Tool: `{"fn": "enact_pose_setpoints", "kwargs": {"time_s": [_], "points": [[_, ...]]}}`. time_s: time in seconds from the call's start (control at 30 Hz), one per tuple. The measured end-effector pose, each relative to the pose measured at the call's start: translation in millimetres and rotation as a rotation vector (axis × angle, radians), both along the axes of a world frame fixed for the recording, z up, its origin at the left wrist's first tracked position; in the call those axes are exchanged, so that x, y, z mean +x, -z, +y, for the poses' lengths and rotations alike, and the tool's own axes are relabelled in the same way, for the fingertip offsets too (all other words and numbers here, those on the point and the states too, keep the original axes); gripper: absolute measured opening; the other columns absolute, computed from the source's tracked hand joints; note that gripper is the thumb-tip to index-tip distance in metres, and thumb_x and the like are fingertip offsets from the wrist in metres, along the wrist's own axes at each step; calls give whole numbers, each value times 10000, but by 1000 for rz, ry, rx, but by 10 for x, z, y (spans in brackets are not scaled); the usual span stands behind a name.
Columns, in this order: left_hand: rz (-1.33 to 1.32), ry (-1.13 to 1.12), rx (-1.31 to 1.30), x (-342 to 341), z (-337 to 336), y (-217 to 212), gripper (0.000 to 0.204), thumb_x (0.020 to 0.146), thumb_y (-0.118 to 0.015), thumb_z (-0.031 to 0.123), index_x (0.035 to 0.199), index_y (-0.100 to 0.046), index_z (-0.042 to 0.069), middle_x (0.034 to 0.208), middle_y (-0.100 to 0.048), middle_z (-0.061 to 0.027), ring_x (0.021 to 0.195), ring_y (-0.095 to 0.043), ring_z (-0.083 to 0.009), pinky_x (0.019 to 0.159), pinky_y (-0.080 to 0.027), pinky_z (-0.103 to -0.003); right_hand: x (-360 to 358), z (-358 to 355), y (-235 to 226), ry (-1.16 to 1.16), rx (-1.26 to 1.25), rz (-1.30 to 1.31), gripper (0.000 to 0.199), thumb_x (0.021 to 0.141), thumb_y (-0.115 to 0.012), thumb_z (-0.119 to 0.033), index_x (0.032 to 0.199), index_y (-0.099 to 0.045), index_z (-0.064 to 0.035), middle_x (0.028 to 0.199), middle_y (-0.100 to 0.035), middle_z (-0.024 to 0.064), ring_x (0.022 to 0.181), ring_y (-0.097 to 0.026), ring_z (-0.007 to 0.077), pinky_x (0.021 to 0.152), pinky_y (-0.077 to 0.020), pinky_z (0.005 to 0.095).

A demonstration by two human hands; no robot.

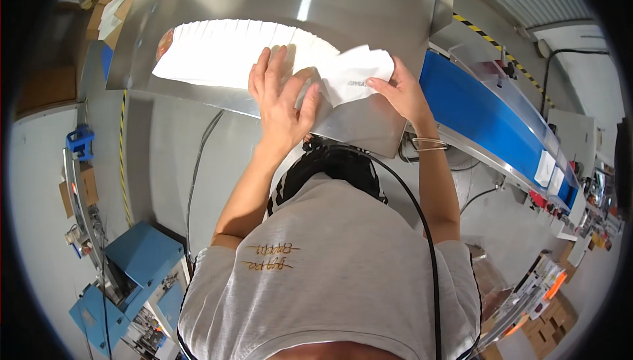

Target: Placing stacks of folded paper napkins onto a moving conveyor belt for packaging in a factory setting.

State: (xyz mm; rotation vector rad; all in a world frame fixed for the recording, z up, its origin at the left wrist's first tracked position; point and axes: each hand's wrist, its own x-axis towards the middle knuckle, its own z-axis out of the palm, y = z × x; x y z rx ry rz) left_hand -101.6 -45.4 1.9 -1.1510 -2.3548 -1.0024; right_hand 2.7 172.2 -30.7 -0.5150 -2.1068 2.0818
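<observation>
A long row of white paper packets (pixel 224 50), leaning closely one on another, lies along the steel table. My left hand (pixel 280 99) rests on the right part of this row, its fingers spread and pressing lightly against the packets. At the row's right end, my right hand (pixel 403 93) pinches a few white packets (pixel 359 73) between thumb and fingers. They are fanned a little and bear small dark print. How many are in the pinch I cannot tell. Something orange-brown (pixel 165 43) shows at the row's left end.
The steel table (pixel 369 4) has a raised rim at its right. Beside it runs a blue conveyor belt (pixel 468 106) with white packets (pixel 546 167) at its far right end. A black cable (pixel 422 215) hangs over my front. Blue machine boxes (pixel 145 254) stand at lower left.
</observation>
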Motion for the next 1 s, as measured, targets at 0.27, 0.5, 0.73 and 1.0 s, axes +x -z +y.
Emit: {"fn": "enact_pose_setpoints", "kwargs": {"time_s": [0.27,0.5,0.73,1.0], "points": [[-30,8,-30,-4,7,-23,242,825,-661,229,1005,-696,70,1370,-440,-188,1326,-314,-409,1069,-219,-529,-116,-28,-120,-107,167,-181,629,859,-695,-152,1402,-404,-22,1245,-590,96,1143,-544,165,978,-426,307],[-25,14,-58,8,-16,-55,242,859,-639,214,1043,-685,64,1383,-445,-168,1336,-320,-393,1076,-249,-490,-270,-143,28,-133,195,42,741,852,-698,-148,1464,-297,-31,1393,-463,137,1236,-478,185,1020,-393,318],[0,-33,-91,-14,-17,-11,225,843,-624,61,1063,-668,47,1381,-444,-175,1328,-339,-401,1064,-286,-491,150,133,33,177,85,-86,440,881,-682,-246,1211,-551,13,1010,-649,56,900,-579,108,800,-479,266],[62,-72,-167,-109,-9,-38,441,849,-597,42,1285,-542,79,1376,-433,-180,1322,-338,-397,1068,-272,-511,1366,1344,307,735,642,-417,521,847,-688,-332,1223,-570,9,1066,-664,203,949,-642,329,838,-489,367]]}}
